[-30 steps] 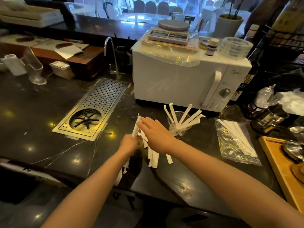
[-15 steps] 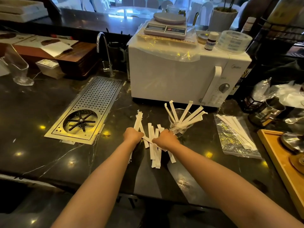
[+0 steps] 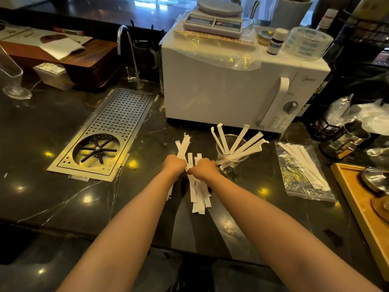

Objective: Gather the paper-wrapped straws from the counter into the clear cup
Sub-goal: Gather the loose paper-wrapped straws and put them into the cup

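A bunch of white paper-wrapped straws (image 3: 199, 192) lies on the dark counter (image 3: 52, 192), squeezed between my two fists. My left hand (image 3: 174, 165) is closed around a few of them, whose torn tips stick up behind it. My right hand (image 3: 202, 168) is closed on the other side of the bunch, close to the left one. Just right of it stands the clear cup (image 3: 229, 163), holding several straws that fan out to the right. Under my hands the middle of the bunch is hidden.
A white microwave (image 3: 231, 91) with a kitchen scale (image 3: 214, 20) on top stands behind the cup. A steel rinser tray (image 3: 109, 133) is set into the counter at left. A clear bag of straws (image 3: 303, 169) lies at right, next to a wooden tray (image 3: 362, 203).
My right hand has pulled in from over the straws to a fist beside my left hand. The loose straws have been drawn into a tighter bunch. The view has shifted forward.
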The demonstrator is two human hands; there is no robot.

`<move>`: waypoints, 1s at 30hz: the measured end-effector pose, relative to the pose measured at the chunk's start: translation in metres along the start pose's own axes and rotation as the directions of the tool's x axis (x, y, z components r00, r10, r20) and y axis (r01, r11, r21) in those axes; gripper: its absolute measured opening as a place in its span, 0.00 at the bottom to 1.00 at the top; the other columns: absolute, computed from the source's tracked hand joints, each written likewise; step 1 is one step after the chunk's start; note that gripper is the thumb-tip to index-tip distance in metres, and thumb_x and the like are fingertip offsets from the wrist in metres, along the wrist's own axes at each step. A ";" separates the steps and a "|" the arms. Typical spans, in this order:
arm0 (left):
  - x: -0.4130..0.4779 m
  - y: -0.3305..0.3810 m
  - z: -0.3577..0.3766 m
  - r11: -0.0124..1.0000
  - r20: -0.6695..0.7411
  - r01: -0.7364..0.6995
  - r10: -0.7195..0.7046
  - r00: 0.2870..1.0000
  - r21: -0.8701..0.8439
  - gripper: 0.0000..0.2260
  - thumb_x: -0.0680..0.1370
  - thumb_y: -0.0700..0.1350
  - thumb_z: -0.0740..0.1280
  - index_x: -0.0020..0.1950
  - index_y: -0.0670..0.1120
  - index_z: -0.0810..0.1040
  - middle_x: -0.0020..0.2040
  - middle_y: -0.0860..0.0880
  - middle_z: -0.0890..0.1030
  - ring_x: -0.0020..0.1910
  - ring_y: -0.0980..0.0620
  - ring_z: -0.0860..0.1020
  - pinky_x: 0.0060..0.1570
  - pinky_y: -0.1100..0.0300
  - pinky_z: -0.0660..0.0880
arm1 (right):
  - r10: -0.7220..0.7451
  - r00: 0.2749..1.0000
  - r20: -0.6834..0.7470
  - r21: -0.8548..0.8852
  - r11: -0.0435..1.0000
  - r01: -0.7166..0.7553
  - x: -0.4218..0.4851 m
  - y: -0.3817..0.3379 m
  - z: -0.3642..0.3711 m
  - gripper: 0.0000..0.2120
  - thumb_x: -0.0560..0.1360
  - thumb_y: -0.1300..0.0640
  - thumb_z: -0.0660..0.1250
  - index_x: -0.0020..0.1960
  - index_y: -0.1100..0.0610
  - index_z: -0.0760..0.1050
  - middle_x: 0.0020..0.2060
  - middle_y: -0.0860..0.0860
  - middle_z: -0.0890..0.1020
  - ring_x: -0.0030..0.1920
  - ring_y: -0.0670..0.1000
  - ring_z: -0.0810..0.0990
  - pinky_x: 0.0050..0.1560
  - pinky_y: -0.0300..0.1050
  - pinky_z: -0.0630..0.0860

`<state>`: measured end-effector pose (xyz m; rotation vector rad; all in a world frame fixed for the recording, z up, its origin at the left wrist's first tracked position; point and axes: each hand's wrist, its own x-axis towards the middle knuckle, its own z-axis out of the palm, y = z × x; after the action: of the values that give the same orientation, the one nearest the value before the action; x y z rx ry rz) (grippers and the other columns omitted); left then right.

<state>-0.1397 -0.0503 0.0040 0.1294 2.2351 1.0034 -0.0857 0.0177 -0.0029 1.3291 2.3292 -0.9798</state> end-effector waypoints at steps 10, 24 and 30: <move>-0.001 0.002 -0.001 0.998 0.082 -0.007 0.012 0.997 -0.055 0.13 0.71 0.32 0.58 0.53 0.33 0.74 0.27 0.44 0.65 0.24 0.50 0.63 0.23 0.61 0.59 | -0.056 0.998 -0.025 -0.086 0.995 0.053 0.002 -0.011 0.006 0.23 0.73 0.54 0.65 0.64 0.63 0.66 0.65 0.63 0.69 0.65 0.62 0.66 0.62 0.52 0.69; 0.007 -0.005 0.003 0.994 0.139 -0.004 0.020 0.990 -0.112 0.11 0.76 0.39 0.58 0.53 0.36 0.75 0.25 0.46 0.66 0.23 0.53 0.62 0.23 0.64 0.58 | -0.235 0.966 -0.106 -0.167 0.962 0.216 -0.013 -0.009 0.007 0.15 0.77 0.61 0.56 0.63 0.65 0.66 0.63 0.64 0.71 0.64 0.63 0.69 0.59 0.53 0.71; 0.007 -0.007 0.004 0.995 0.149 0.014 0.002 0.989 -0.102 0.10 0.75 0.37 0.57 0.52 0.36 0.74 0.25 0.47 0.65 0.23 0.54 0.61 0.23 0.63 0.58 | -0.270 0.957 -0.109 -0.186 0.951 0.247 -0.014 -0.006 0.004 0.13 0.77 0.63 0.56 0.58 0.66 0.71 0.58 0.64 0.76 0.59 0.63 0.75 0.53 0.53 0.74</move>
<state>-0.1414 -0.0500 -0.0070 0.1471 2.0438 1.0674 -0.0831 0.0033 0.0041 1.0716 2.6734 -0.7575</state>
